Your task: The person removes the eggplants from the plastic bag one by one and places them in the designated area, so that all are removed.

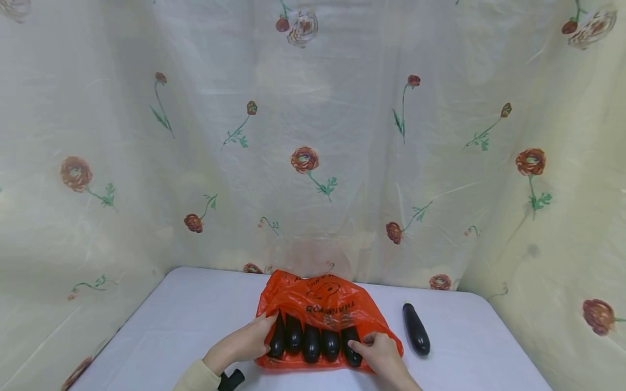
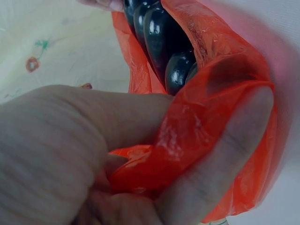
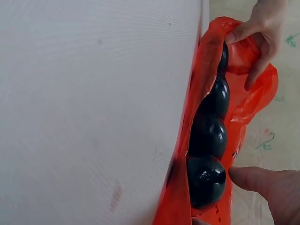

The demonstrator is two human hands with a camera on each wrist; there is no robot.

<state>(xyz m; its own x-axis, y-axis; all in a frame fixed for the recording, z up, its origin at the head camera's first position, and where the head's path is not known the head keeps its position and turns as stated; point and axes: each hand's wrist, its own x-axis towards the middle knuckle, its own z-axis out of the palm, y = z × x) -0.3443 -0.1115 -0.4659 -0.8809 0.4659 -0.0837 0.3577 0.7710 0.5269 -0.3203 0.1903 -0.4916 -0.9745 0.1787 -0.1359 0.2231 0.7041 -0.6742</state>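
A red plastic bag printed "THANK YOU" lies on the table with its mouth toward me. Several dark eggplants sit side by side in the mouth, their rounded ends showing. At the bag's left edge my left hand pinches the plastic; in the left wrist view thumb and fingers have red film between them. My right hand is at the rightmost eggplant, thumb against it; in the right wrist view one fingertip shows at the bottom edge. The eggplants' far ends are hidden under the bag.
One more eggplant lies loose on the white table, right of the bag. A flower-patterned curtain encloses the table's back and sides. A black strap-like object is at my left wrist.
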